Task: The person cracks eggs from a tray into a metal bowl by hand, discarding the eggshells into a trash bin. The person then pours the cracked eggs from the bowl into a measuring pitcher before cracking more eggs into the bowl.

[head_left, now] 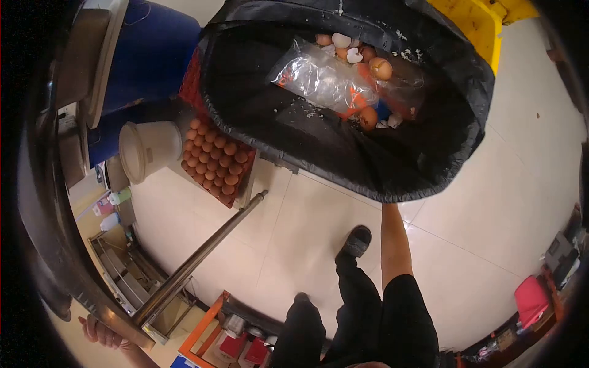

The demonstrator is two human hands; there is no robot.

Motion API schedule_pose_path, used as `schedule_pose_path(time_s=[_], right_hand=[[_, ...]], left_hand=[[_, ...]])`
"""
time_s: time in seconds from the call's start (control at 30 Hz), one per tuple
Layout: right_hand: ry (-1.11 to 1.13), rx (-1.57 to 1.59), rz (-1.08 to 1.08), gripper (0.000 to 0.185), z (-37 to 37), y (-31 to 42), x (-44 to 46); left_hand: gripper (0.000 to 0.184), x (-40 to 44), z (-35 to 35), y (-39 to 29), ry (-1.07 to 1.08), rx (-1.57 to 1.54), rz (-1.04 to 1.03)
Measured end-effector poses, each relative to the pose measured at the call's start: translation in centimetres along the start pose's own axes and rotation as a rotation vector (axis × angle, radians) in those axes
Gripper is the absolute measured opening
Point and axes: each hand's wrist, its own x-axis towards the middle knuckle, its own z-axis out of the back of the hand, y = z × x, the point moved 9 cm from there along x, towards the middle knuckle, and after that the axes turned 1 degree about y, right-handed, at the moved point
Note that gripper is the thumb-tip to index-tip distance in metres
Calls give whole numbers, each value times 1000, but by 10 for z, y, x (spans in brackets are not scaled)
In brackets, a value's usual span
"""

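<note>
A large bin lined with a black plastic bag [245, 104] tilts toward me at the top of the view. Inside it lie broken eggshells [380, 69] and a clear plastic bag [322, 80] with orange print. My right forearm [396, 245] reaches up to the bin's near rim, and the hand itself is hidden behind the liner. At the lower left, my left hand [103, 334] is by the corner of a metal table [113, 325], its fingers curled together and partly covered, so what they hold cannot be made out.
A tray of brown eggs [215, 161] stands left of the bin, beside a white bucket [150, 150] and blue tubs [147, 52]. A metal table leg [202, 254] slants across the left. A yellow container [475, 30] is at the upper right. My shoe [357, 241] is on the tiled floor [472, 264].
</note>
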Motion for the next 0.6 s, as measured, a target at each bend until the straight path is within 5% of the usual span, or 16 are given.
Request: schedule_pose_path(time_s=[0.07,0.1,0.17,0.23,0.3,0.33,0.4,0.5,0.6], right_hand=[[-212,49,198,61,16,-1,-31],[-168,390,-147,43,79,16,-26],[-66,387,-361,33,169,65,-47],[-220,227,-236,32,271,111,-70],[-276,435,-445,34,361,138,-88],[-324,383,-382,34,408,162,-87],[-250,562,-477,38,488,225,-66],[-177,664,-217,49,548,302,-3],[-146,260,-84,78,585,360,50]], left_hand=[[50,-6,3,-4,21,-19,32],[51,-5,4,-2,50,-40,48],[47,-19,15,-6,154,-85,123],[49,-21,26,0,144,-149,136],[54,-30,46,5,89,-285,79],[56,-22,43,12,35,-298,69],[57,-11,37,24,18,-408,85],[57,2,32,38,-14,-448,145],[59,6,27,51,-21,-486,235]])
